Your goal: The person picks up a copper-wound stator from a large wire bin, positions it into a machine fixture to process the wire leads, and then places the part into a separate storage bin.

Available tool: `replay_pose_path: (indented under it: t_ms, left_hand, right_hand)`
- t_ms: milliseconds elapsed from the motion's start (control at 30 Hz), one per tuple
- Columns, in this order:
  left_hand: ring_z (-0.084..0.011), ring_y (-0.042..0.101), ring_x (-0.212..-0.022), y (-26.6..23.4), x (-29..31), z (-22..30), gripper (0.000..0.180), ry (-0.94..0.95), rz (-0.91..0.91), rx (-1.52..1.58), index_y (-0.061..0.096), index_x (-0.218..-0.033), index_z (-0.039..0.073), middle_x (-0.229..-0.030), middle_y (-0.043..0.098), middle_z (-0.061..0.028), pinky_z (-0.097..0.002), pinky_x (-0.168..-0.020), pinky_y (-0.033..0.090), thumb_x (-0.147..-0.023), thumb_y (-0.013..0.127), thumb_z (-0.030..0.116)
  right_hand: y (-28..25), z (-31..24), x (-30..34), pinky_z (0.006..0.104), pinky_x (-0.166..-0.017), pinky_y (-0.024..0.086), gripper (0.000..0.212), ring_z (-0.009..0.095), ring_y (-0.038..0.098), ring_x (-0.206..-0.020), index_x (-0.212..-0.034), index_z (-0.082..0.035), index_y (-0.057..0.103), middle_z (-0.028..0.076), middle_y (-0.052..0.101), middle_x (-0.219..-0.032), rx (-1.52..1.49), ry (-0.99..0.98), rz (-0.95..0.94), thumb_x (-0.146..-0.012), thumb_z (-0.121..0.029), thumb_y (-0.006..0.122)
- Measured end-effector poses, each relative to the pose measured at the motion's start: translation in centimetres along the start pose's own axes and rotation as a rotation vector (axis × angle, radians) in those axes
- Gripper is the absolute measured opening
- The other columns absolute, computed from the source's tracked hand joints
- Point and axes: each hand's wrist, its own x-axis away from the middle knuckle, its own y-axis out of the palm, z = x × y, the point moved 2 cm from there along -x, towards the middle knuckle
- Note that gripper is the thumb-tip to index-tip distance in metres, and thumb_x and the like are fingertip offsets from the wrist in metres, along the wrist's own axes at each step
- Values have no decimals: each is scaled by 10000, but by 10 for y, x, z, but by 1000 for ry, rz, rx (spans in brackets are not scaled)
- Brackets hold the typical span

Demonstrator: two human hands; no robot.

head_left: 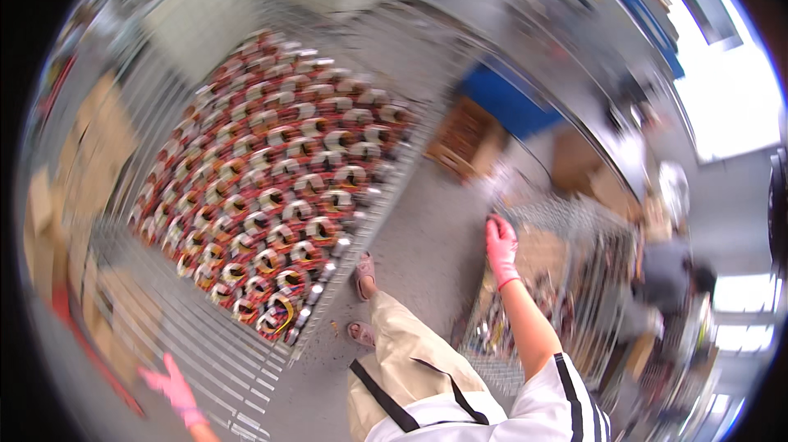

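My left hand [174, 389], in a pink glove, is stretched out with fingers spread beside the near left part of a wire rack [215, 368]; it holds nothing. Rows of ring-shaped parts [279, 187] with pale rims, dark centres and red sides stand packed together on that rack, some showing yellow wire. My right hand [501, 249], also pink-gloved, has its fingers curled beside the corner of a wire mesh cage [603, 245]. Blur hides what, if anything, sits in those fingers. Inside the cage lie a brown cardboard sheet [538, 253] and a jumble of small parts [492, 323].
Cardboard pieces [98, 134] lie at the left, near a red bar [94, 331]. Beyond the grey floor [427, 229] are a blue bin [509, 101], an open carton [464, 138] and a long metal bench [566, 64]. Another person [665, 278] is at the right.
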Motion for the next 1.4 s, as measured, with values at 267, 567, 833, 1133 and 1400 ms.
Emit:
replay_pose_path:
  t_ms: [267,567,833,1133,1400]
  left_hand:
    - [-322,293,-1394,-39,167,276,684,688,-297,477,211,-1491,39,-1531,256,-185,-469,-1165,232,-962,558,299]
    - [-343,322,-1370,32,540,643,557,1546,-986,660,357,-1417,-12,-1451,383,-185,-433,-1133,257,-941,558,194]
    - [-361,340,-1350,150,771,800,562,1796,-673,484,419,-1378,28,-1422,417,-173,-523,-1143,176,-915,575,305]
    - [-373,321,-1354,162,800,815,520,1840,-597,124,453,-1350,18,-1408,447,-142,-562,-1139,66,-922,545,299]
    - [-357,351,-1336,156,802,817,518,1872,-630,196,478,-1336,38,-1379,476,-125,-581,-1135,73,-891,587,280]
  right_hand:
    - [-403,129,157,247,-697,473,256,92,576,-761,-1056,-25,663,32,681,-937,41,366,995,-945,-245,592]
    - [-375,305,205,267,-590,480,278,108,595,-650,-1030,-44,658,31,655,-839,-262,1000,457,-906,-288,612]
    - [-246,441,42,409,-910,474,372,293,617,-1056,-1155,-45,618,180,641,-1124,75,830,-342,-899,-254,447]
    - [-149,574,-20,394,-820,511,272,298,578,-1044,-1169,-77,543,121,554,-1145,702,774,-308,-913,-141,478]
    - [-218,552,-16,369,-835,511,288,294,596,-1051,-1028,-62,668,147,634,-1082,445,948,-320,-827,-254,595]
